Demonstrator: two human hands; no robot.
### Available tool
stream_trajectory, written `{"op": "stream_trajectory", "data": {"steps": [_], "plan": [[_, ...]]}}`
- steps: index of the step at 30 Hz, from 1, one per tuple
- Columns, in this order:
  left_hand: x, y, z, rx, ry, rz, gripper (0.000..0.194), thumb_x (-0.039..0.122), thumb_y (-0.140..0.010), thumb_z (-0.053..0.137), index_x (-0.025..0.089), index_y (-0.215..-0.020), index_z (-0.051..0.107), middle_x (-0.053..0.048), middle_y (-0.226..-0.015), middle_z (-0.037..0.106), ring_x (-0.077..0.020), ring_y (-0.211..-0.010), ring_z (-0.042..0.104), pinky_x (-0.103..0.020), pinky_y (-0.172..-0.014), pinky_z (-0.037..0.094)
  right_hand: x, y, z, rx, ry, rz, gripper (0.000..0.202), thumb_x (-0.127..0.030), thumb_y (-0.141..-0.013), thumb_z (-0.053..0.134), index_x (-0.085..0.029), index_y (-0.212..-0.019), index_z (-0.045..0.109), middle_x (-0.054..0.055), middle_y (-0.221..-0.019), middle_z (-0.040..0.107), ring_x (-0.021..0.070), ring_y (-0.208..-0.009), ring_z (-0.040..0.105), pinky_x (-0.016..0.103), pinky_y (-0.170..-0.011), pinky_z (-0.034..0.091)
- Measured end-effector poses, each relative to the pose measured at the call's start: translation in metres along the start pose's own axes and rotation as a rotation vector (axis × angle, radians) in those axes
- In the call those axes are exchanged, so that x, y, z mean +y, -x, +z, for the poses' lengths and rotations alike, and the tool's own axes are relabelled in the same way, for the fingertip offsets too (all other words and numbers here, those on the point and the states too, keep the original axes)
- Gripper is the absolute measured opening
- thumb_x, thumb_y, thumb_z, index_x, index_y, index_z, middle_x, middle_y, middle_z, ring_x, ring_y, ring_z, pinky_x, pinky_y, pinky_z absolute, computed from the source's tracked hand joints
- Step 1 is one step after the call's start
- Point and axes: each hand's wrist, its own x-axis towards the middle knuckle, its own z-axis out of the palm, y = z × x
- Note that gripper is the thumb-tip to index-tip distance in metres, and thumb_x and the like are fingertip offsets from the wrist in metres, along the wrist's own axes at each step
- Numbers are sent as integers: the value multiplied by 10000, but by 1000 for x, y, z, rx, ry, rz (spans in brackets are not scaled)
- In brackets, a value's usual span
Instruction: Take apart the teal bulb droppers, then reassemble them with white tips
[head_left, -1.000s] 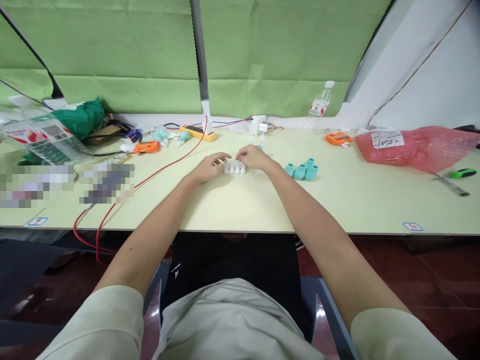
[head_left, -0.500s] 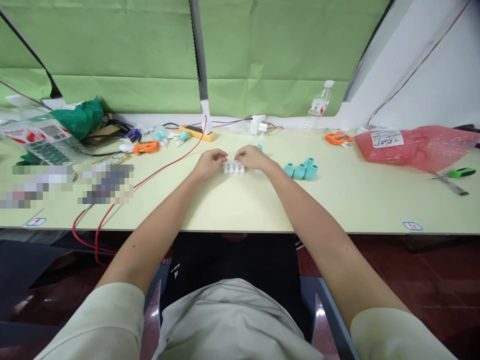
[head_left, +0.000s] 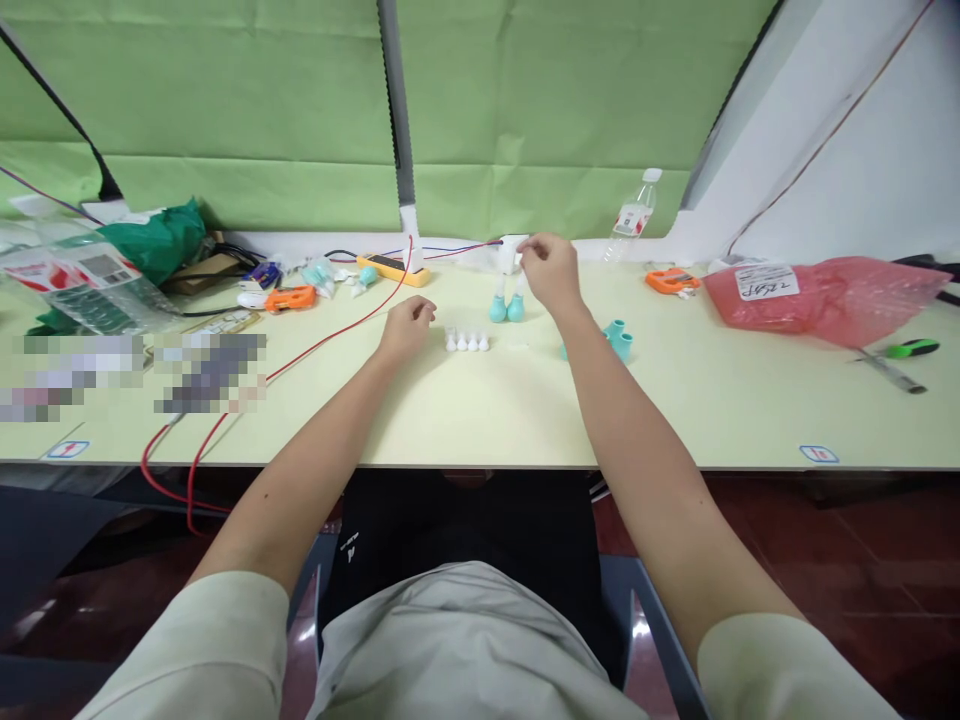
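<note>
My left hand (head_left: 407,325) rests on the table with its fingers curled in; nothing shows in them. Just right of it, a short row of small white knobbed pieces (head_left: 466,341) stands apart from the fingers. My right hand (head_left: 553,272) is raised farther back, thumb and fingers pinched together over two teal bulbs with pale, narrow necks (head_left: 506,308). Whatever lies in that pinch is too small to make out, and I cannot tell whether it touches the right-hand neck. Several teal cup-like pieces (head_left: 618,338) stand right of my right forearm, partly hidden by it.
A yellow meter (head_left: 390,268) and a red cable (head_left: 345,325) lie left of centre. Orange tools (head_left: 291,298), a green bag (head_left: 161,238) and a large plastic bottle (head_left: 90,275) crowd the left. A bottle (head_left: 631,218), pink package (head_left: 810,298) and green-handled tool (head_left: 913,348) are right.
My right hand has left the white row and moved back and right, up over the teal bulbs. My left hand has drawn slightly away from the row, its fingers more curled.
</note>
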Motion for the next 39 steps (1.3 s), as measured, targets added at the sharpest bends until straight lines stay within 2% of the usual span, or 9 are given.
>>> {"op": "stream_trajectory", "data": {"steps": [3,7,13,17,22,26,33,35,39], "plan": [[2,2,-1,35,-12,25,195,293,-899,533,206,-937,703,-62,-902,751,-199,-791,650,-327,-743,514,15,-8,-6,32,126,-18,324,-148,-928,539,-147,-1186,735,147,-1153,737,275,-1139,665,423,-1060,518],[7,5,-1,41,-19,36,197,289,-906,525,208,-936,702,-61,-883,739,-201,-791,645,-330,-741,512,30,-8,5,-88,174,1,334,-137,-852,648,-114,-1169,752,191,-1264,709,306,-1199,641,457,-1124,481],[7,5,0,33,-29,53,211,304,-920,517,210,-956,703,-58,-890,737,-204,-807,653,-329,-752,517,30,-1,15,-91,178,41,296,-95,-867,537,-163,-1037,770,106,-961,718,257,-990,662,420,-997,547],[13,9,-1,58,-41,103,227,309,-950,502,205,-962,703,-59,-879,737,-205,-802,658,-343,-791,518,21,-6,-3,71,114,-1,243,-168,-964,500,-166,-1039,732,96,-957,720,244,-1012,675,416,-999,547],[28,16,-4,105,-59,162,239,308,-976,489,200,-992,702,-64,-909,741,-205,-828,664,-348,-825,519,-7,-12,-43,243,-238,-122,265,-380,-994,659,-233,-1214,634,91,-1004,707,246,-1023,714,423,-968,570],[40,23,-4,103,-2,225,236,342,-981,507,200,-1008,694,-59,-891,716,-196,-819,654,-340,-799,513,-34,15,-49,53,-633,-65,330,-459,-882,820,-270,-1061,618,40,-942,681,247,-897,768,416,-831,631],[68,44,-2,-75,172,286,398,580,-994,516,206,-1042,643,-59,-892,685,-181,-772,652,-329,-738,513,-50,75,6,-596,-920,208,551,-476,-676,979,-204,-989,617,11,-781,728,192,-676,728,361,-672,638],[71,48,-1,-119,181,307,416,607,-1000,508,208,-1003,624,-49,-856,677,-174,-743,637,-321,-717,497,-49,80,14,-665,-965,217,579,-486,-648,996,-197,-970,613,15,-767,741,183,-665,720,356,-676,639],[70,48,-1,-189,67,331,397,577,-1018,499,215,-870,572,-24,-755,637,-164,-679,563,-313,-674,443,-46,83,18,-672,-943,250,543,-490,-677,986,-188,-937,618,39,-787,758,179,-689,726,330,-668,633]]}}
